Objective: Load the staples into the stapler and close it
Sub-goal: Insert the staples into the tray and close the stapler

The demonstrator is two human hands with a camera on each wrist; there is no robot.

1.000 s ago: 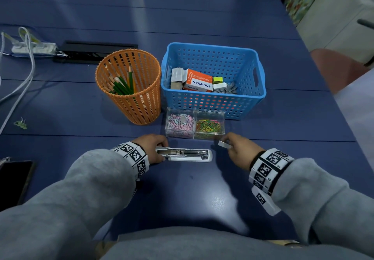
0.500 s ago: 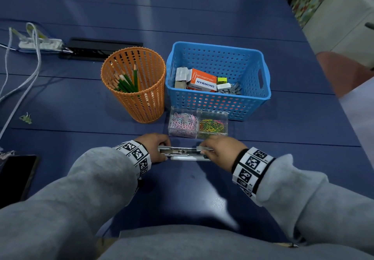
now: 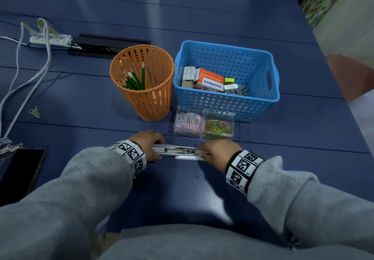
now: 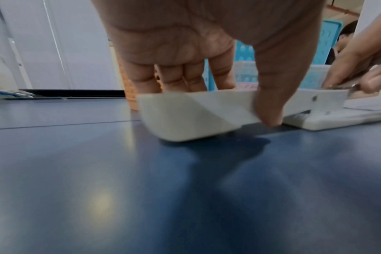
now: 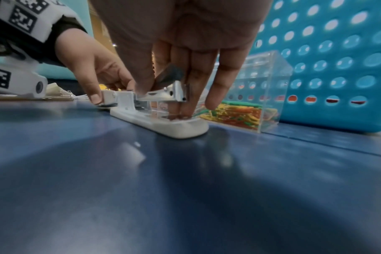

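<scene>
A white stapler [image 3: 178, 152] lies folded open on the blue table, its metal magazine [image 5: 165, 94] facing up above the white base [image 5: 163, 124]. My left hand [image 3: 150, 145] grips the swung-back white cover [image 4: 196, 115], thumb on the near side and fingers behind. My right hand [image 3: 211, 150] is at the magazine's front end. It pinches a dark grey staple strip [image 5: 169, 75], tilted down onto the magazine. Two of its fingers [image 5: 186, 96] reach down to the base.
Just behind the stapler stand two clear boxes of paper clips [image 3: 204, 125], then a blue basket [image 3: 226, 106] of boxes and an orange pencil cup [image 3: 143, 85]. A phone [image 3: 18, 170] lies at the left edge; a power strip [image 3: 50, 39] with cables lies far left.
My right hand has carried the staple strip left from beside the stapler to the front of the magazine. The left hand has kept its hold on the cover.
</scene>
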